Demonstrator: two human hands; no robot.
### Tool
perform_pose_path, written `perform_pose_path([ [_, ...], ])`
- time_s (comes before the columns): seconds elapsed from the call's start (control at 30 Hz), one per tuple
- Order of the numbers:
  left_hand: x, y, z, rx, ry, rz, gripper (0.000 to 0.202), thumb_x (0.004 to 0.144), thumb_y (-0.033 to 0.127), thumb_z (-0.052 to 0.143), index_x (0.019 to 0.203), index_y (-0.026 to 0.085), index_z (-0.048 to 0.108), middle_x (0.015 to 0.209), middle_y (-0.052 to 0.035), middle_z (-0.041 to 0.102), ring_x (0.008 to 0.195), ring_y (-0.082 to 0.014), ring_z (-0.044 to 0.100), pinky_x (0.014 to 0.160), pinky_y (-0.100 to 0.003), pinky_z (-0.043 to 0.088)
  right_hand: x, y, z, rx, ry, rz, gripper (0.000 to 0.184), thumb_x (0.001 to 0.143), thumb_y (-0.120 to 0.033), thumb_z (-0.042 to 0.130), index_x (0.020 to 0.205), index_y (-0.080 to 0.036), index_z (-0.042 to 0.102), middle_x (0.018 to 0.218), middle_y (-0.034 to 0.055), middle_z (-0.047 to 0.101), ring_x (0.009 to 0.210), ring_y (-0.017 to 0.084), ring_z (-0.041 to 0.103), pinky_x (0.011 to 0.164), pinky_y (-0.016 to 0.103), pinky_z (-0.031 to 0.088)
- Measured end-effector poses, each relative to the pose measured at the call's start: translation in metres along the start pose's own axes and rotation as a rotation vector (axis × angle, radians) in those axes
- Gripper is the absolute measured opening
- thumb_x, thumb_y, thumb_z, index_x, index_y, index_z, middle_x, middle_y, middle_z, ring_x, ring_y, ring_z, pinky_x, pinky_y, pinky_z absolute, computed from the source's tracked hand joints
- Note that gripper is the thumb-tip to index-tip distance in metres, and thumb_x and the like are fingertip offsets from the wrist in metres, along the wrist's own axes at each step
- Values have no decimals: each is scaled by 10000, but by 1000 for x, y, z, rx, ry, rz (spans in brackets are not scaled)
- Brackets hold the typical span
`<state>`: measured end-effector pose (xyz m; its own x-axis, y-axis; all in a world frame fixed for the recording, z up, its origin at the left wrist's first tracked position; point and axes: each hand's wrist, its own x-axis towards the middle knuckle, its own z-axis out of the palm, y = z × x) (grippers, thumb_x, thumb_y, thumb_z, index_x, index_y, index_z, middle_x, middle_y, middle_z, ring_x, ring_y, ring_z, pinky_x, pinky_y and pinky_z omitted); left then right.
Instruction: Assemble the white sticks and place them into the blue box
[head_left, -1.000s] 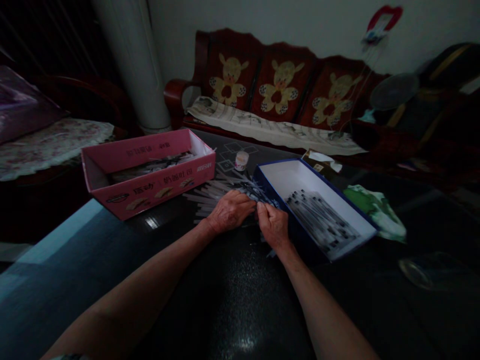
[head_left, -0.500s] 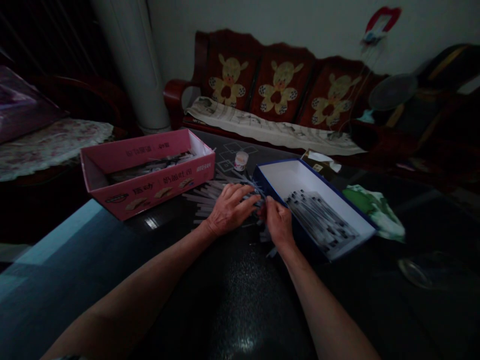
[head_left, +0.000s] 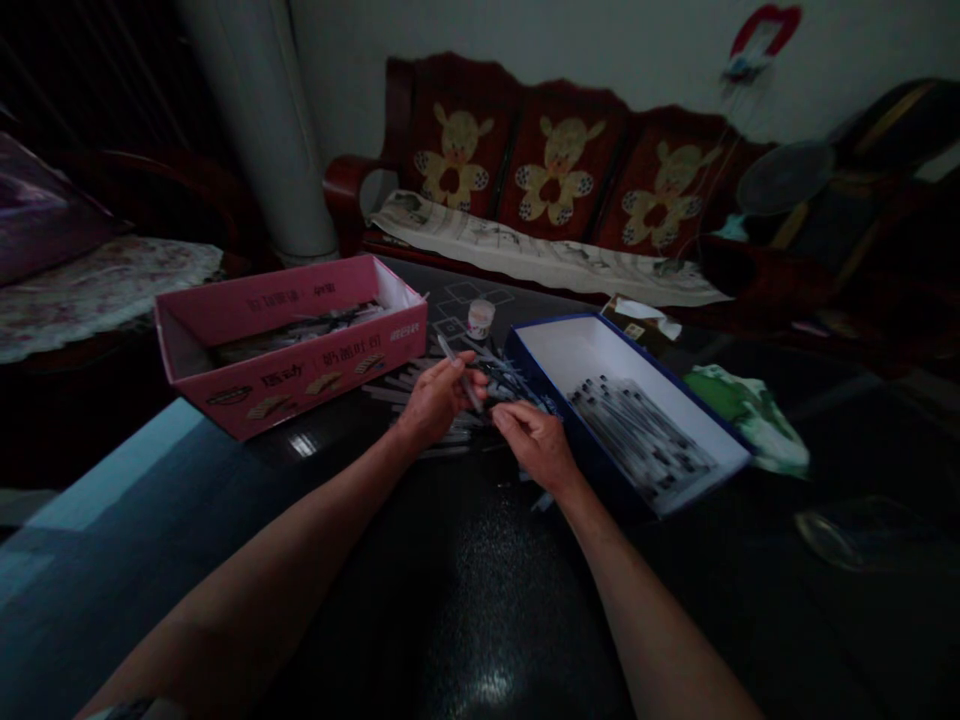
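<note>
In my left hand (head_left: 439, 400) is a slim translucent pen-like tube (head_left: 460, 373), tilted, its upper end pointing up and to the left. My right hand (head_left: 534, 440) is closed in a pinch by the tube's lower end; what sits between its fingertips is too small to make out. Under and behind both hands, loose tubes (head_left: 386, 392) lie scattered on the dark table. Beside my right hand stands a blue box (head_left: 679, 385) with a white inside, where several clear tubes with black ends (head_left: 637, 435) lie in a row.
At the left, a pink cardboard box (head_left: 330, 365) contains more thin pieces. A small round jar (head_left: 481, 318) stands behind the scattered tubes. Right of the blue box are a green and white plastic packet (head_left: 750, 420) and a dark box (head_left: 641, 325). A wooden sofa (head_left: 555, 160) stands beyond the table.
My left hand has lifted from the pile and turned, now with the tube upright in its fingers. The right hand has moved slightly left, toward the tube's lower end.
</note>
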<state>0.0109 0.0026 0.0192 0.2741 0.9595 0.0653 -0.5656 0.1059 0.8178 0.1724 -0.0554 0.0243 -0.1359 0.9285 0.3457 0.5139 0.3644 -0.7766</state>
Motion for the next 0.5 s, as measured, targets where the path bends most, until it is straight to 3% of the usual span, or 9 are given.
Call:
perform_pose_path([
  [0.1,2,3,-1,64,-16,-4,508,796,307,597,1256,143,456,707,14,618,451,-75,490,434,-196,419,2,2,-21,-226,-119,1,152,810,-256,581,809,-204,723,793,32,668,748,157,613,710,281,442],
  [0.23,3,0,-8,530,-42,156,414,852,261,505,1249,145,531,740,4,638,441,-64,466,410,-178,359,-3,2,-49,-416,-398,86,146,738,-165,594,759,-211,730,758,22,663,682,144,597,649,266,422],
  [0.37,1,-6,-14,1115,-90,578,298,904,246,486,1141,149,638,912,-49,711,771,-136,660,699,-220,516,-10,1,-57,-496,-468,102,159,710,-154,609,776,-224,735,765,12,664,667,137,591,622,257,405],
  [0.43,0,-9,-17,1239,-147,725,297,933,257,473,1150,136,635,1020,-82,713,904,-160,676,814,-250,527,-12,1,-54,-542,-481,113,152,700,-150,624,778,-223,733,765,10,655,663,136,584,614,257,394],
  [0.5,-1,-13,-18,1316,-186,786,305,953,266,461,1173,127,621,1039,-93,713,914,-160,683,834,-265,538,-13,1,-51,-576,-485,124,147,688,-140,639,772,-221,729,761,10,646,661,136,575,609,258,385],
])
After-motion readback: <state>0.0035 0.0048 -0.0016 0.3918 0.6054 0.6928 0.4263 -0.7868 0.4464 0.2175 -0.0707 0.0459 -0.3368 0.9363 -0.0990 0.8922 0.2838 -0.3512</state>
